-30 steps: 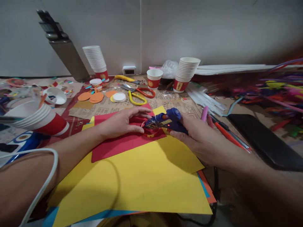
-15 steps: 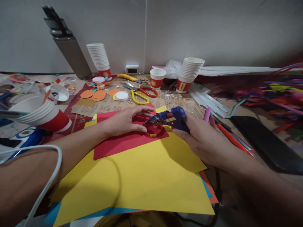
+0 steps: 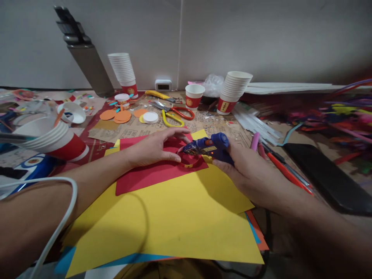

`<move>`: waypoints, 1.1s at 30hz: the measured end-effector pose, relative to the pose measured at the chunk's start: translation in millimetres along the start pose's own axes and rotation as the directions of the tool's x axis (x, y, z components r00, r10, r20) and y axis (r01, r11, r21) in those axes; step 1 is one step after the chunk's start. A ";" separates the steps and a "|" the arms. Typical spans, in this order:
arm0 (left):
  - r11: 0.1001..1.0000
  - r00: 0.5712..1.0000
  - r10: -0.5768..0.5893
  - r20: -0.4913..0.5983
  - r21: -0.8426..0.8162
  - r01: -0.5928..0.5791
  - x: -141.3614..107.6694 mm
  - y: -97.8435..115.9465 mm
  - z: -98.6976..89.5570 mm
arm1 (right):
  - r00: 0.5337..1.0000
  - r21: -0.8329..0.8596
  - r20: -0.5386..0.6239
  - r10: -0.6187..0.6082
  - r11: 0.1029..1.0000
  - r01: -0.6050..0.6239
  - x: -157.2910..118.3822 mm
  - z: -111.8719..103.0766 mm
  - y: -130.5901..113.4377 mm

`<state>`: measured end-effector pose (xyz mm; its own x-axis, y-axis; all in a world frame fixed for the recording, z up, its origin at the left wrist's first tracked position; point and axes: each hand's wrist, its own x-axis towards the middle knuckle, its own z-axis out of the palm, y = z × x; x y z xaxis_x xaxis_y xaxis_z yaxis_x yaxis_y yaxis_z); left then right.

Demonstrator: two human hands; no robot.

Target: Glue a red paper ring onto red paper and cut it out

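On a red paper sheet (image 3: 145, 176) stands a thin red paper ring (image 3: 190, 166) with small yellow marks. My left hand (image 3: 155, 146) curves about its left side, the thumb at the near edge and the fingers arched over the far side, steadying it. Gripped in my right hand (image 3: 240, 164) is a blue hot glue gun (image 3: 219, 143) with a small orange light lit. Its nozzle points left, over the ring, close to my left thumb. The exact contact between nozzle and ring is hard to make out.
Under the red sheet lie yellow paper sheets (image 3: 162, 217). Scissors (image 3: 183, 113), orange paper discs (image 3: 122, 116) and stacked paper cups (image 3: 234, 93) stand beyond. A black phone (image 3: 328, 174) lies right; more cups (image 3: 66, 143) and a white cable (image 3: 72, 190) are left.
The glue gun and both hands stay almost in place. The whole view has shifted very slightly.
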<state>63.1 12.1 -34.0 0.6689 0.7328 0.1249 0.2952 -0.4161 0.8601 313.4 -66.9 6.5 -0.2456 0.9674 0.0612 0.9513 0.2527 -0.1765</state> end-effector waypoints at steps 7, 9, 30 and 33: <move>1.000 1.000 -0.011 0.010 0.000 0.011 0.1 0.0 0.6 | 1.000 0.030 0.011 -0.005 1.000 0.005 -0.7 0.9 -0.4; 1.000 1.000 -0.012 0.014 0.003 0.012 0.4 0.1 0.6 | 1.000 0.055 0.008 -0.007 0.998 0.007 -0.3 0.1 -1.6; 0.998 0.999 -0.013 0.031 -0.062 0.014 0.7 1.4 -0.4 | 0.997 -0.077 -0.045 -0.055 0.996 0.052 -6.2 0.6 -7.7; 0.998 1.000 -0.008 0.029 -0.058 0.009 0.8 0.8 -0.4 | 0.997 -0.033 -0.043 -0.069 0.997 0.068 -5.4 0.9 -8.8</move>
<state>63.6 12.5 -33.0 0.6861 0.7200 0.1038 0.2615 -0.3773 0.8884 306.2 -74.3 6.9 -0.3028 0.9461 0.1153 0.9380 0.3173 -0.1398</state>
